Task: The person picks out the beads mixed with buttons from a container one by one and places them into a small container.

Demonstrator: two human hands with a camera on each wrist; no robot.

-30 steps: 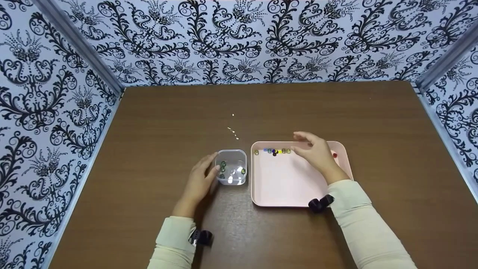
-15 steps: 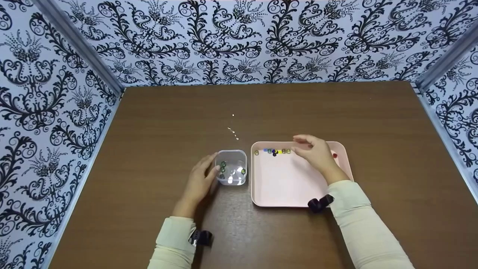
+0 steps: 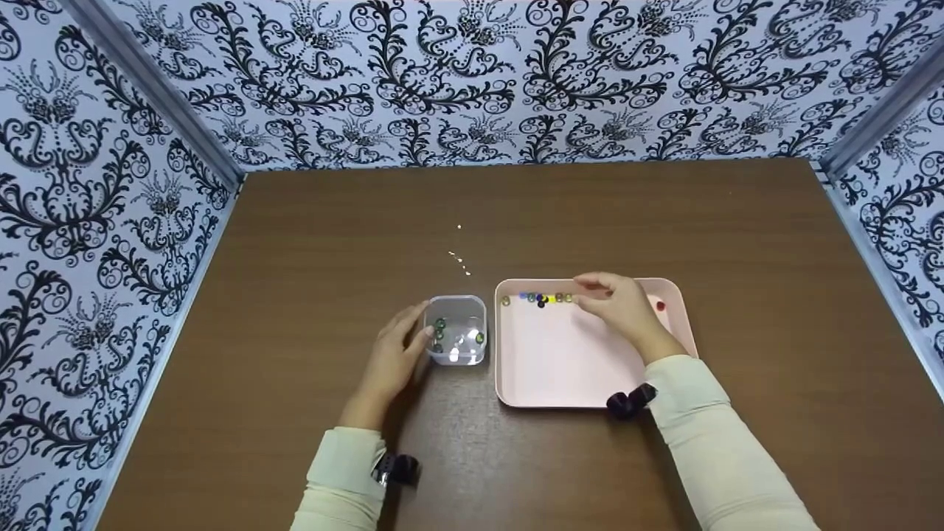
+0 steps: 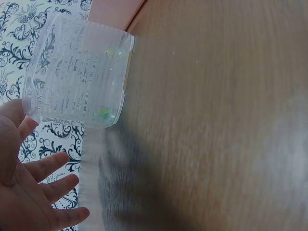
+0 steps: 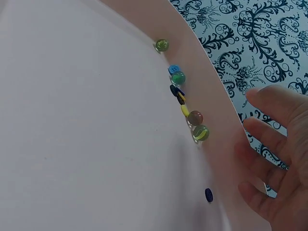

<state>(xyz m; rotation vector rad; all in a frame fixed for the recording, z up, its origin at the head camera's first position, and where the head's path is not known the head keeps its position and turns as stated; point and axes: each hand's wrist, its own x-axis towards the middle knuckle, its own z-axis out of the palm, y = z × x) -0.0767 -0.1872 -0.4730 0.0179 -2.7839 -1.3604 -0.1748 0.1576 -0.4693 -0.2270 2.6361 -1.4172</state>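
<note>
My left hand (image 3: 394, 358) touches the left side of a clear plastic container (image 3: 456, 360), its thumb at the rim and its other fingers loosely spread in the left wrist view. Several greenish marbles (image 3: 440, 324) lie inside the container. My right hand (image 3: 623, 310) hovers at the far wall of a pink tray (image 3: 568, 369), fingers apart and holding nothing. Just left of it, along that wall, lie a yellow-green marble (image 5: 201, 133), a reddish-brown marble (image 5: 195, 118), a green marble (image 5: 178, 78), a blue button (image 5: 173, 70) and dark and yellow buttons (image 5: 185, 110).
Another marble (image 5: 162, 45) sits in the tray's far left corner. A dark blue button (image 5: 209, 195) lies near my right hand, and a red piece (image 3: 661, 306) near the tray's right wall. Small light specks (image 3: 460, 259) mark the brown table (image 3: 332, 243). Patterned walls (image 3: 472, 81) surround it.
My right hand has lowered a little toward the tray's far wall and shifted slightly left. The left hand, the container and the marbles stay in place.
</note>
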